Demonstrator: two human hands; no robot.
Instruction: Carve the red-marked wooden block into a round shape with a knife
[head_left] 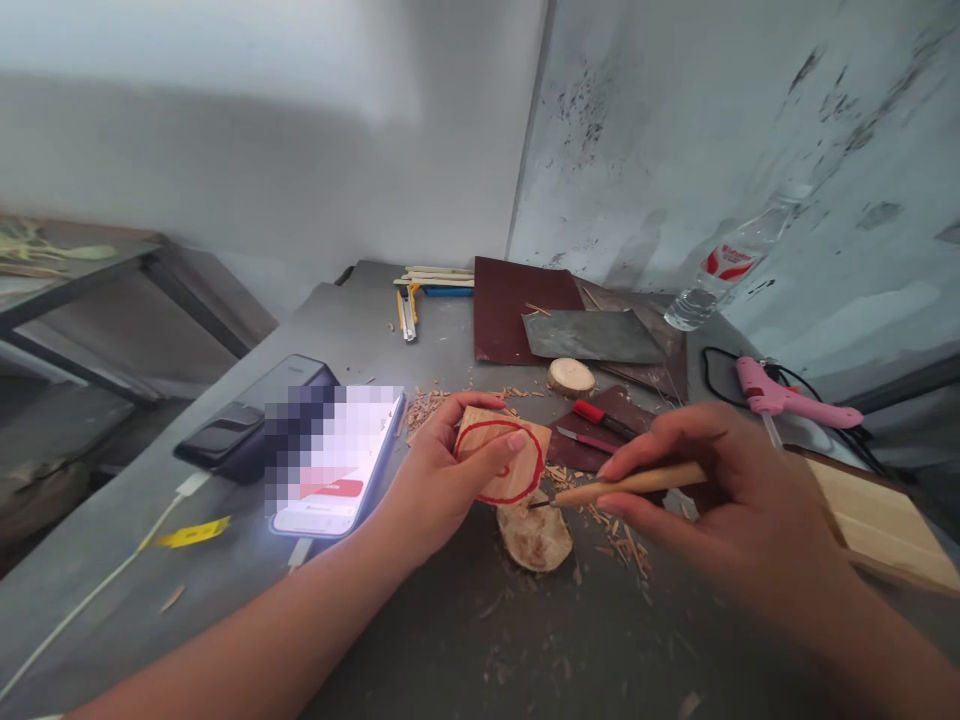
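Note:
Between the thumb and fingers of my left hand (442,475) is a small wooden block (469,432) with a red circle drawn on its face. My right hand (720,500) grips a carving tool (637,483) by its light wooden handle. The tool's thin dark tip points left, close to the lower edge of the block; whether it touches anything I cannot tell. Just below the block lies a round slice of wood (536,540) with a rough, brownish face. Wood shavings (630,550) are scattered around it.
A lit phone (337,460) and a dark power bank (255,415) lie to the left. Behind are a utility knife (406,312), sandpaper sheets (517,310), a wood disc (571,376) and a red marker (600,415). On the right are a water bottle (731,265), pink glue gun (787,395) and board (885,520).

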